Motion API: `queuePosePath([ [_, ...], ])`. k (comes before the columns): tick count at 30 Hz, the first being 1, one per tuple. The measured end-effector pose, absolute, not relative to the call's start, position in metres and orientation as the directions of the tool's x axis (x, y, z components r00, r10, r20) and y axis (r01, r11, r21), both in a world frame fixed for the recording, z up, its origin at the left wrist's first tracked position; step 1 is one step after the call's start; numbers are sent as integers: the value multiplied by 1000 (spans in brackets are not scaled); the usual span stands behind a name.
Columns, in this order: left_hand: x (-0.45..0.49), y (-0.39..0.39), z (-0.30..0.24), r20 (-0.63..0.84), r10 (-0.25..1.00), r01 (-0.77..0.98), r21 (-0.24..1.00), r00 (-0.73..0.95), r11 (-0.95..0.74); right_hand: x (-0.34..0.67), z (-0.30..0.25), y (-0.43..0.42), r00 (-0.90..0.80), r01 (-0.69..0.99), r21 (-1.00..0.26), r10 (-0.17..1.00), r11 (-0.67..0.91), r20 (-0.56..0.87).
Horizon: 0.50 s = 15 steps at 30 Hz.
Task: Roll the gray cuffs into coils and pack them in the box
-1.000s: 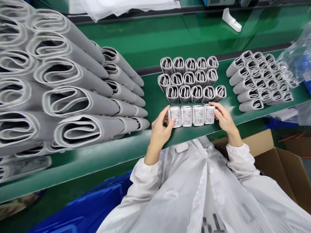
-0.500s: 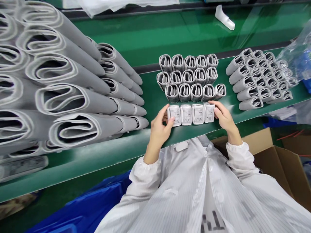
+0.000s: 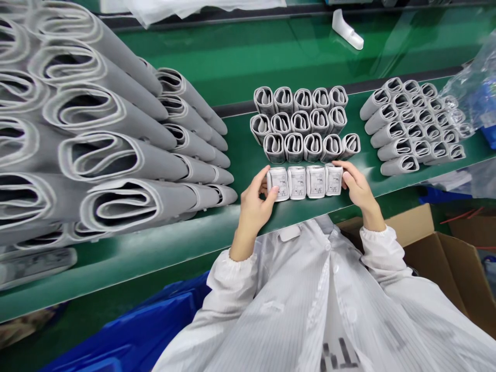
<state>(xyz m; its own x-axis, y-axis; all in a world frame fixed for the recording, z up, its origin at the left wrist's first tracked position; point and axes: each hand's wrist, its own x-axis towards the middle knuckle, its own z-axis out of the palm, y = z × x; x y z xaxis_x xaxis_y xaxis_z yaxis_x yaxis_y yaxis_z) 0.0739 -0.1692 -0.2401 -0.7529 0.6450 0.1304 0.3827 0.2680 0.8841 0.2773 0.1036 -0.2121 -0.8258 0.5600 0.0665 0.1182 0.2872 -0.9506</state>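
Observation:
A short row of rolled grey fabric cuffs [image 3: 297,183] stands on the green bench, their printed faces with small diagrams towards me. At the row's left end, my left hand [image 3: 256,199] grips the end cuff, thumb on its printed face and fingers round its far side. My right hand [image 3: 358,187] closes on the cuff at the right end [image 3: 333,180], its index finger over the top and thumb at the side. Just behind stand several rows of the same rolled cuffs [image 3: 302,122], their coiled ends up.
Larger grey rolls [image 3: 116,155] are piled high on the left. To the right stands another block of small rolls [image 3: 418,126] beside clear plastic film [image 3: 470,82]. A white plastic piece [image 3: 347,31] lies on the green belt behind. Below are a cardboard box [image 3: 437,258] and blue bins [image 3: 155,323].
The white plastic piece on the belt has shifted a little to the left. Both hands stay on the row of cuffs with hardly any movement.

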Motion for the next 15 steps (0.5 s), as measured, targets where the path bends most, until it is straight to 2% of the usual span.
queuePosePath([
  [10,74,-170,-240,110,643,367,887,-758,282,282,-227,107,-859,125,-970,512,210,1],
  [15,75,-170,-240,125,630,378,881,-766,284,281,-223,104,-850,109,-980,527,164,-6],
])
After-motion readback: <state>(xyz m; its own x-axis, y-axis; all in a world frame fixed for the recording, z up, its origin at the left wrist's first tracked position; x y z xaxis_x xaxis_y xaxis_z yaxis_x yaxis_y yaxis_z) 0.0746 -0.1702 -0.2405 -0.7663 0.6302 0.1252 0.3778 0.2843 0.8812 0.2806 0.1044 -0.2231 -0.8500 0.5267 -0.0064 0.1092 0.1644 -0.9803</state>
